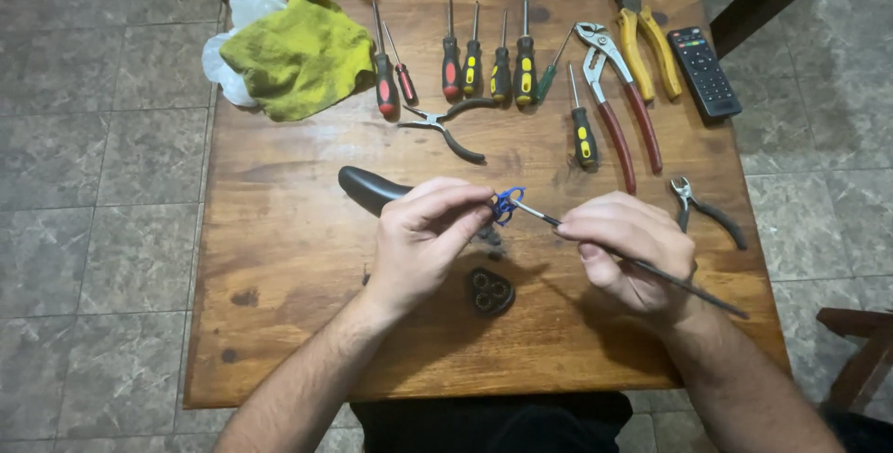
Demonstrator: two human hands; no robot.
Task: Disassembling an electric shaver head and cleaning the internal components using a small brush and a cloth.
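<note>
My left hand [423, 239] pinches a small blue plastic part [507, 204] between thumb and fingertips above the wooden table [279, 258]. My right hand [628, 253] grips a long thin dark tool [651, 269] like a pen, its light tip touching the blue part. A black curved shaver body [367, 188] lies on the table just behind my left hand. A black round three-ring shaver head [490, 290] lies below and between my hands.
A row of several screwdrivers [484, 62], needle-nose pliers [446, 127], red-handled pliers [619, 109], yellow-handled pliers [646, 30] and small cutters [707, 211] lie behind. A yellow cloth [298, 53] sits back left, a black remote [704, 72] at the right edge.
</note>
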